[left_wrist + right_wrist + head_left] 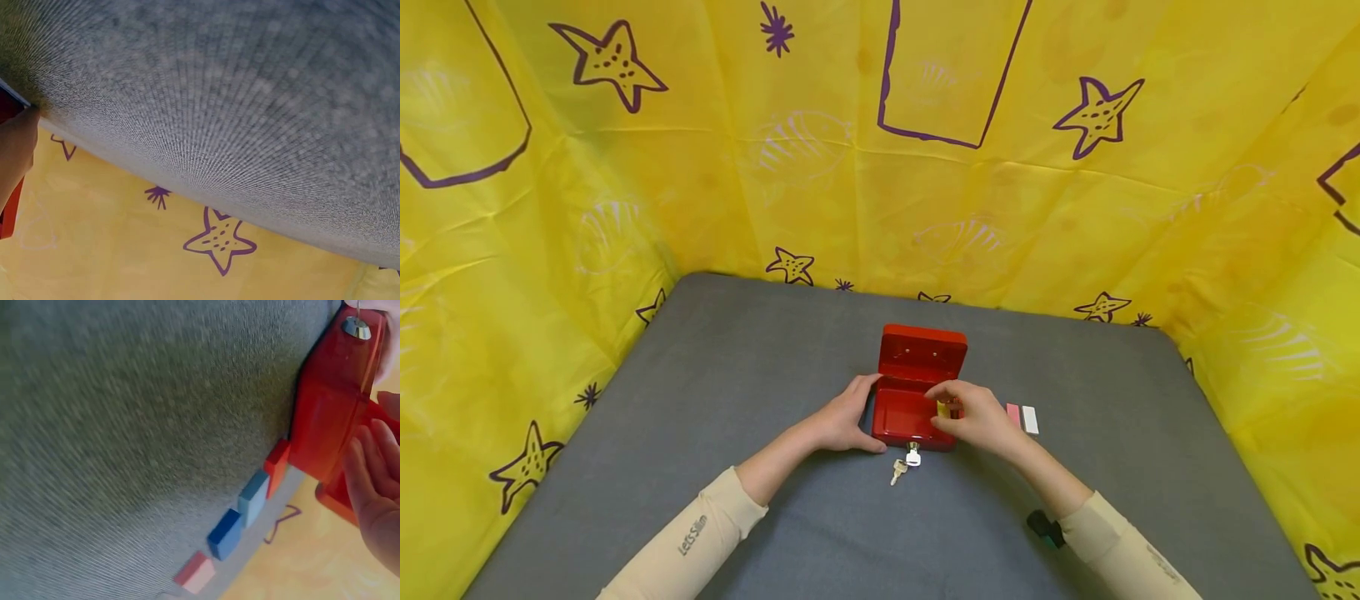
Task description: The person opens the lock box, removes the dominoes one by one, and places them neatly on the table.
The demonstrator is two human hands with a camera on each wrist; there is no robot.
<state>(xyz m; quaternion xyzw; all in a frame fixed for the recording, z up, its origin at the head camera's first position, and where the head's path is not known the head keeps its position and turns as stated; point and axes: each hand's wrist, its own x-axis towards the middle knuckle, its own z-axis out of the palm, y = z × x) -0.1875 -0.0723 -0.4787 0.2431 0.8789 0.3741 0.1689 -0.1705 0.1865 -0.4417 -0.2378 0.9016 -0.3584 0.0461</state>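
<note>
A small red metal cash box (913,445) stands on the grey cloth with its lid (922,354) raised. My left hand (847,417) rests against its left side, fingers at the back corner and thumb at the front. Over the right side of the box hovers my right hand (979,414), thumb and fingers apart. Between them a little yellow piece (942,408) shows inside the box; contact with the fingers is unclear. One key (913,457) sits in the front lock (356,327), and a second key (898,472) hangs beside it.
Right of the box, blocks lie in a row: red (276,467), light blue (253,499), dark blue (225,534) and pink (195,573). A white block (1030,419) lies at the end. Yellow patterned cloth (865,200) walls the table's back and sides.
</note>
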